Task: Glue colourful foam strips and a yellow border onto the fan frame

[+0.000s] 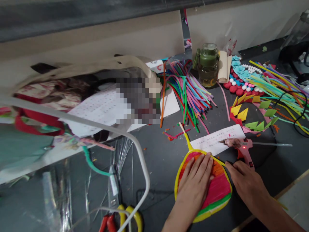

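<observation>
A rounded, fan-like piece [218,190] with pink, orange and green stripes and a fuzzy yellow border lies on the dark table. My left hand [196,180] rests flat on it, fingers stretched out side by side. At the piece's upper right edge, my right hand [241,175] pinches the yellow strip [219,161] between thumb and finger. A yellow-wrapped stem [187,141] with a pale tip sticks out at the top. Just beyond my right hand lies a pink glue gun [246,150] with a red light, its nozzle over a paper strip [217,139].
Bundled coloured pipe cleaners [190,93] lie behind, beside a green-lidded bottle [208,66]. A wreath of yellow and green leaves [252,125] is at the right. Scissors [114,193], glue sticks [58,199] and a bag [135,62] are at the left; a white cable [142,161] arches nearby.
</observation>
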A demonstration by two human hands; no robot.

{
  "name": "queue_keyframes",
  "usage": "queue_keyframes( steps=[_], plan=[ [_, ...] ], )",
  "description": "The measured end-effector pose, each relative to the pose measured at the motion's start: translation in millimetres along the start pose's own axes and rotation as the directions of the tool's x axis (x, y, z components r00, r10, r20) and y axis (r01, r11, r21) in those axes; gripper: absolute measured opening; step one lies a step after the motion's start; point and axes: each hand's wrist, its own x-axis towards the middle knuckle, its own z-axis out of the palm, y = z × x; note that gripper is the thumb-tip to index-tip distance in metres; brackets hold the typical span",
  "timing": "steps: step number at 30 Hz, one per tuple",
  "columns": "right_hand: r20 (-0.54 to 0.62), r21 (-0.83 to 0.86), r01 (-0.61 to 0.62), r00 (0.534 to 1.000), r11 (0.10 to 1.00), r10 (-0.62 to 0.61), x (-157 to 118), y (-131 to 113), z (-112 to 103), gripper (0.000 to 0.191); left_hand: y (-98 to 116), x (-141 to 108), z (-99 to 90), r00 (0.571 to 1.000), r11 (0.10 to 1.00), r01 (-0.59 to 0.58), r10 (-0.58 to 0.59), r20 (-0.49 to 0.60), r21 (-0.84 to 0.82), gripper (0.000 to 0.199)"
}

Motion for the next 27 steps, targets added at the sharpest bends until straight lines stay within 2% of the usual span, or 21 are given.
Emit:
queue_keyframes(
  steps=[6, 11, 15, 27],
  plan=[
    [-0.021, 0.014, -0.002, 1.000, 1.000, 0.002, 5, 0, -1, 0.033, 1, 1, -0.6, 1.000, 1.000, 0.005, -0.005, -0.020, 0.005, 0.043],
    [-0.023, -0.035, 0.004, 1.000, 0.999, -0.005, 6, -3, -1, 0.030, -1, 0, 1.0, 1.000, 1.000, 0.015, -0.015, 0.004, -0.009, 0.045],
    [-0.016, -0.047, -0.003, 1.000, 0.999, 0.002, 4, -5, 2, 0.032, -2, 2, 1.6, 1.000, 1.000, 0.009, -0.009, -0.024, -0.026, 0.047],
    [0.042, -0.035, -0.103, 0.994, 0.994, 0.105, 14, -13, -2, 0.024, -11, 6, 14.6, 0.984, 0.991, -0.108, 0.117, -0.134, 0.075, 0.042]
  ],
)
